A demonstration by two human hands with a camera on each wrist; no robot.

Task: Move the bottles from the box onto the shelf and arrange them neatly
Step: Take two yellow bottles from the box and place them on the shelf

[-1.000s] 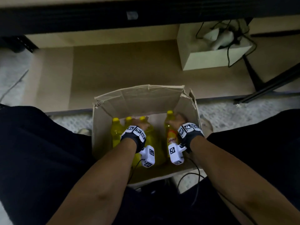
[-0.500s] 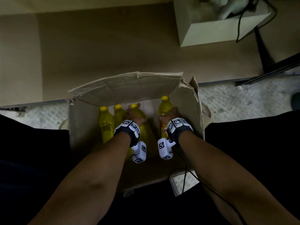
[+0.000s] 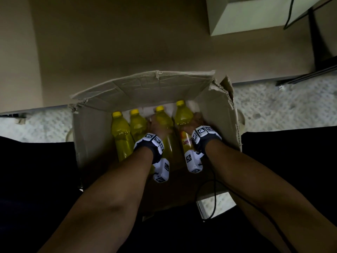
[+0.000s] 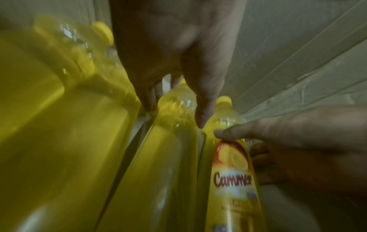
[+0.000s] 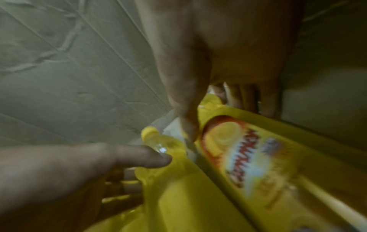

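I am reaching both hands into the cardboard box [image 3: 91, 143], where four yellow bottles are standing upright in a row along its far wall, caps pointing up, long axes running top to bottom. My left hand [image 3: 158, 125] is curling its grip around the third bottle [image 3: 165, 121] from the box's left wall, fingers wrapping its shoulder. My right hand [image 3: 196, 122] is holding the labelled bottle [image 3: 183, 117] nearest the box's right wall, thumb [image 4: 234, 133] pressing just above the red and yellow label. The two other bottles [image 3: 120, 136] are sitting untouched toward the box's left wall. The box is sitting on a pale speckled floor [image 3: 282, 106] between my knees, its flaps open. Beyond the box's far flap a low brown board [image 3: 127, 37] is lying flat, with a pale carton [image 3: 255, 15] standing on it and a dark cable [image 3: 288, 17] hanging over the carton
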